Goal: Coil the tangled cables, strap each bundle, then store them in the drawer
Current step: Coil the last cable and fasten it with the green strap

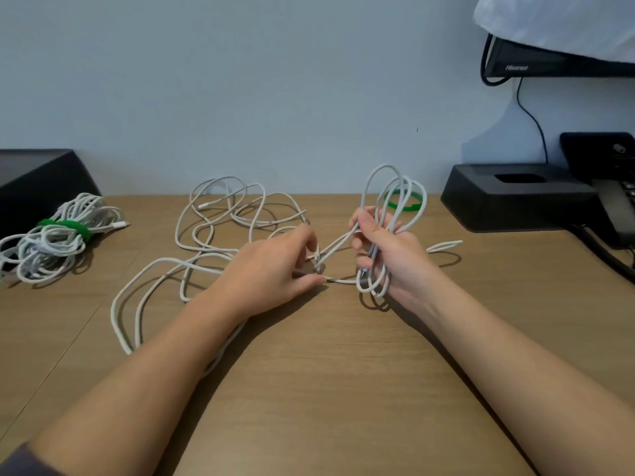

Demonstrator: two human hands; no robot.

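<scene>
Wooden desk [326,372]: strapped bundle [51,238], loose cable [206,205], green strap [408,209], black stand [515,204].

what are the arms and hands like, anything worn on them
The left hand and right hand are bare: no gloves, and no rings, watch or bracelet that show. Both forearms are uncovered. A dark grey sleeve edge shows only far up the left arm, in the lower left corner.

white cable [401,190] half-coiled (rest tangled), 1 bundle [44,249] strapped
</scene>
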